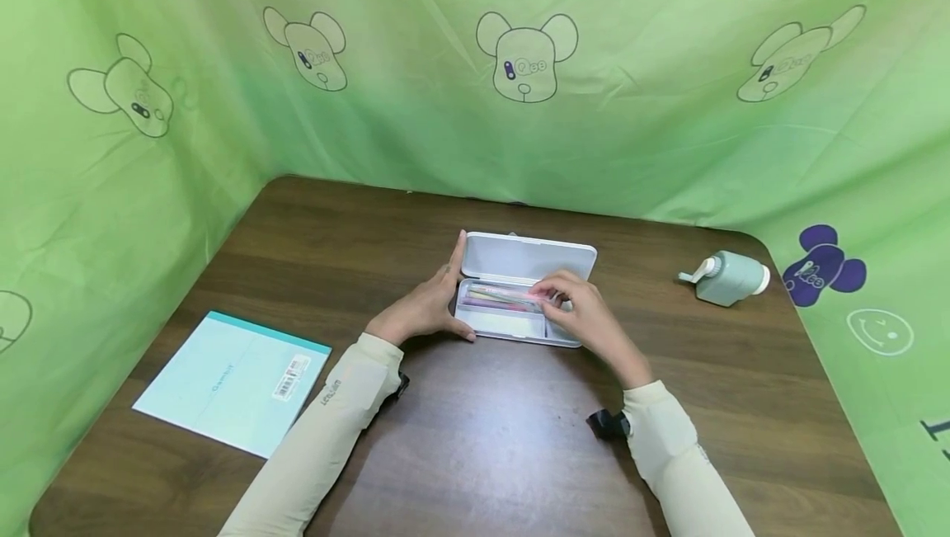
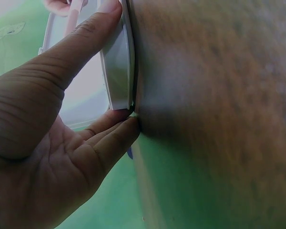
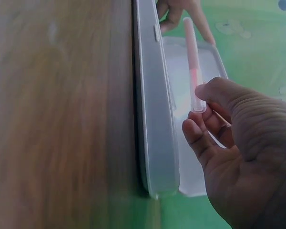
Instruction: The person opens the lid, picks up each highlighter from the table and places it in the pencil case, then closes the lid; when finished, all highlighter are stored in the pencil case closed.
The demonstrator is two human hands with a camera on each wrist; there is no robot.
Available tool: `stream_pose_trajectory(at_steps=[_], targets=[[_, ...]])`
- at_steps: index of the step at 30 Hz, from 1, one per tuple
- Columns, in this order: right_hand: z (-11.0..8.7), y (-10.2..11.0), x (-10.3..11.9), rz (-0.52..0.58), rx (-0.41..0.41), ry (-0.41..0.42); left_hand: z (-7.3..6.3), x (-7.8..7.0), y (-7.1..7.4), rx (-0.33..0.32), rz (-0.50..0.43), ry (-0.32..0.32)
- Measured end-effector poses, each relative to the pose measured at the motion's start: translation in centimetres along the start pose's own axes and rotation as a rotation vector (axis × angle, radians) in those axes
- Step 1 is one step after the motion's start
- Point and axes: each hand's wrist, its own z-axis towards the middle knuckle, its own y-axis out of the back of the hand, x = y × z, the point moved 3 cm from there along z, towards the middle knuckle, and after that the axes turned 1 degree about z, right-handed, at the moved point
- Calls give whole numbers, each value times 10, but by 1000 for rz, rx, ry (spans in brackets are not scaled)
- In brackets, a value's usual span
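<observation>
An open white pencil case (image 1: 508, 324) lies on the table, its lid (image 1: 519, 256) raised at the back. My left hand (image 1: 423, 306) holds the left end of the case, thumb along the front side and fingers reaching toward the lid. Over the case's right part, my right hand (image 1: 585, 310) pinches one end of a slim, clear tube with pink inside (image 3: 193, 57) between thumb and fingers. The tube appears raised above the case in the right wrist view. Several thin coloured sticks (image 1: 491, 299) lie in the back compartment, partly behind the tube.
A pale blue notebook (image 1: 230, 380) with a teal edge lies at the left of the brown table (image 1: 475, 454). At the right, a grey-green bottle (image 1: 731, 280) with a white pump lies on its side. Green printed cloth (image 1: 416, 116) hangs behind the table.
</observation>
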Motion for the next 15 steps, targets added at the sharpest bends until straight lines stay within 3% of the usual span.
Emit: stream_pose_trajectory(at_steps=[2,3,15], targets=[[2,-2,2,8,2,18,0,0,0,-1,1,-3],[3,-3,3,14,2,26,-5,-11,4,3,-4,11],[4,-7,0,-2,24,15,-2,-2,2,-10,-8,-23]])
